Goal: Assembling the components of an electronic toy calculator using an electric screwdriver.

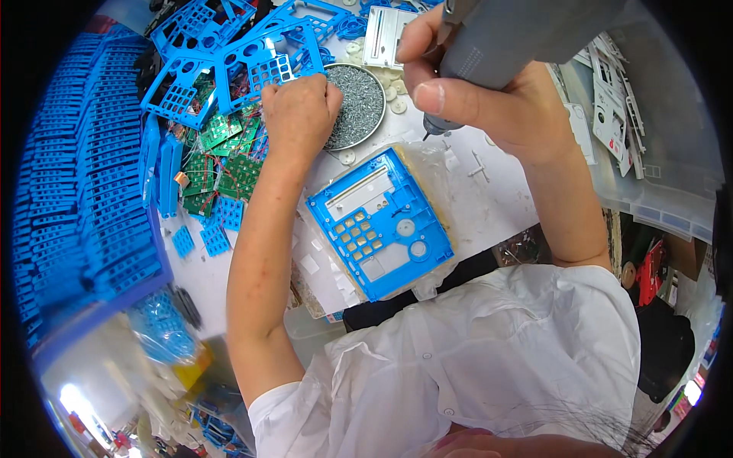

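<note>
A: That gray electric screwdriver [504, 42] is practically in the lens lol. The right hand [500, 111] has it wrapped up, yeah?

B: Yep, fingers and thumb around the body. The bit points down just beside the top corner of the blue panel [387, 223], not touching it as far as I can tell.

A: And the left hand [300, 114]?

B: Curled up like a loose fist at the left rim of the round dish [384, 101] of screws [357, 103]. Fingertips are hidden, so can't tell if it's pinching any.

A: So which step is this?

B: My guess: grabbing screws to drive into the panel. Next move probably calls for getting 1 screw over a hole and lining the bit up straight.

A: Where's the panel sitting?

B: In front of the person's chest, inner side up and slanted, on a plastic-wrapped pad [439, 175]. Its lower end is near the table's front edge.

A: Elbow room?

B: Best on the right: mostly bare white tabletop [508, 206] before the clear bin [664, 202]. Left's tight, with the forearm alongside and blue frames [223, 84] plus green boards [243, 177] piled beyond.
</note>
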Action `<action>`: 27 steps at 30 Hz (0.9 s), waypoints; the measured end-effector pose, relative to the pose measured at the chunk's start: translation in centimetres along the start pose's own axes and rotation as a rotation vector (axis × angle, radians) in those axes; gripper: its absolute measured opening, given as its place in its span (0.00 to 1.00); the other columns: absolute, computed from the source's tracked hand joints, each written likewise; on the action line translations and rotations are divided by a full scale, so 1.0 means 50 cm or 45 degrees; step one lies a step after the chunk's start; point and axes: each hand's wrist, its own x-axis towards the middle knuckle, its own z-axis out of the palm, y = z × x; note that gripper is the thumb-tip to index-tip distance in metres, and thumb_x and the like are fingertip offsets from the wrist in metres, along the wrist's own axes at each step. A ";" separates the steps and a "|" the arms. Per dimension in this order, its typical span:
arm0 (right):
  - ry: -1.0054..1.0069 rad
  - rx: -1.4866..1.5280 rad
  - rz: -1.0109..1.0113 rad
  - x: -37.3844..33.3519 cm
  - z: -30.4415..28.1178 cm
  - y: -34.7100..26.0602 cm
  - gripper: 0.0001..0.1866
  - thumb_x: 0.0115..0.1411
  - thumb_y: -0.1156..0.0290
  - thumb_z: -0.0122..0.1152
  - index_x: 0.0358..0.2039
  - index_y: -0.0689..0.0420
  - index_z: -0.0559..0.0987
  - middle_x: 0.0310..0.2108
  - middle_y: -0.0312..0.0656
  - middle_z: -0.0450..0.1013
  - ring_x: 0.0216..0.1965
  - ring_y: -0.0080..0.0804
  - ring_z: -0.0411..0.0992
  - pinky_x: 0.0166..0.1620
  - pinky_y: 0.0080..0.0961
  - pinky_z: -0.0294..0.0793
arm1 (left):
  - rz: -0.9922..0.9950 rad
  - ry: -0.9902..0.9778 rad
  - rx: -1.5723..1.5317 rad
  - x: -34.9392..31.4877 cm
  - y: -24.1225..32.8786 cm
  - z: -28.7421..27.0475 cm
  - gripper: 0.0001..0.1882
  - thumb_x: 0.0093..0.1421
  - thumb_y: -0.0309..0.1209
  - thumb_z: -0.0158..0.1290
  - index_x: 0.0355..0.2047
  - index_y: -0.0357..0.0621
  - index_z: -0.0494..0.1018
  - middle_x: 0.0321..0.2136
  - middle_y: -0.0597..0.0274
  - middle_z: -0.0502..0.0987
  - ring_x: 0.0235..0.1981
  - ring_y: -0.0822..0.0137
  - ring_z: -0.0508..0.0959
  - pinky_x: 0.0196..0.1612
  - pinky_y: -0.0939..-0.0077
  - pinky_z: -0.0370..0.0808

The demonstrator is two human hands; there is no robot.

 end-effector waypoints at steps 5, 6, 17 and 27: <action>-0.095 -0.007 -0.096 -0.004 -0.007 0.019 0.21 0.60 0.71 0.68 0.52 0.64 0.73 0.37 0.48 0.80 0.39 0.36 0.81 0.45 0.32 0.80 | 0.040 0.022 -0.169 -0.017 0.024 -0.062 0.15 0.64 0.40 0.56 0.22 0.47 0.77 0.24 0.62 0.80 0.32 0.58 0.80 0.43 0.55 0.65; -0.064 -0.009 -0.107 -0.005 -0.002 0.022 0.21 0.60 0.71 0.68 0.52 0.63 0.74 0.37 0.48 0.80 0.39 0.35 0.81 0.44 0.32 0.80 | 0.052 0.057 -0.170 -0.019 0.029 -0.064 0.15 0.65 0.39 0.56 0.22 0.48 0.78 0.24 0.63 0.80 0.32 0.59 0.80 0.43 0.56 0.65; 0.059 -0.097 -0.134 -0.002 0.014 0.042 0.23 0.60 0.68 0.69 0.51 0.64 0.74 0.33 0.45 0.79 0.35 0.34 0.81 0.43 0.33 0.82 | 0.094 0.197 -0.113 -0.030 0.000 -0.033 0.06 0.61 0.33 0.58 0.33 0.52 0.84 0.33 0.66 0.85 0.34 0.63 0.81 0.47 0.57 0.64; 0.049 0.515 -0.224 -0.102 0.095 -0.008 0.18 0.63 0.64 0.71 0.44 0.53 0.70 0.20 0.34 0.69 0.20 0.24 0.67 0.30 0.29 0.73 | -0.076 -0.212 -1.070 -0.248 0.208 -0.211 0.01 0.58 0.28 0.63 0.30 0.50 0.81 0.26 0.68 0.82 0.27 0.65 0.77 0.42 0.64 0.62</action>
